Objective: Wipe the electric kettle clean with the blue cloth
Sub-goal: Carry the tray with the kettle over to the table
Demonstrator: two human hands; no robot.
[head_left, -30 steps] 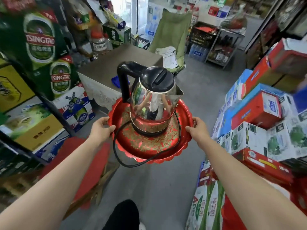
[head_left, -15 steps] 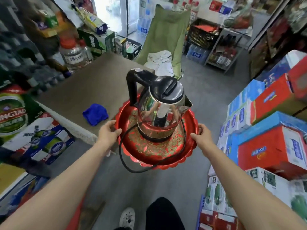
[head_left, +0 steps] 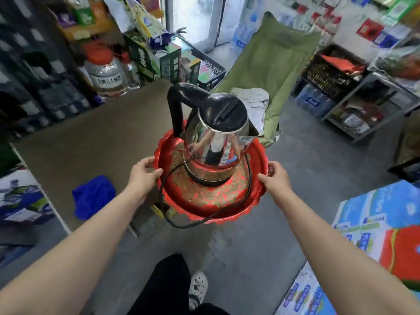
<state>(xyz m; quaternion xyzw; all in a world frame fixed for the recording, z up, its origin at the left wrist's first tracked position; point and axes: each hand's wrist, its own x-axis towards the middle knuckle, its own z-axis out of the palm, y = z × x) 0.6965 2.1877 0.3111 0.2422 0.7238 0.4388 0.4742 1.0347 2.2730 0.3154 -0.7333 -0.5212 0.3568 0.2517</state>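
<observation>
A steel electric kettle (head_left: 211, 142) with a black lid and black handle stands on a round red tray (head_left: 256, 192) patterned in gold. Its black cord (head_left: 166, 214) loops around the base and hangs over the tray's near rim. My left hand (head_left: 143, 176) grips the tray's left rim and my right hand (head_left: 276, 178) grips its right rim, holding it in the air at the brown table's near right corner. The crumpled blue cloth (head_left: 93, 196) lies on the table, left of my left hand.
The brown table (head_left: 95, 142) has bottles and green boxes along its far edge. A green folding chair (head_left: 270, 62) stands behind the kettle. Stacked cartons (head_left: 372, 230) line the right side, a wire shelf (head_left: 354, 96) stands at far right. My leg and shoe (head_left: 197, 287) are below.
I have walked forward with the tray and kettle. The table and blue cloth have come closer and lie lower left; the beer cartons on the left have slid out of view.
</observation>
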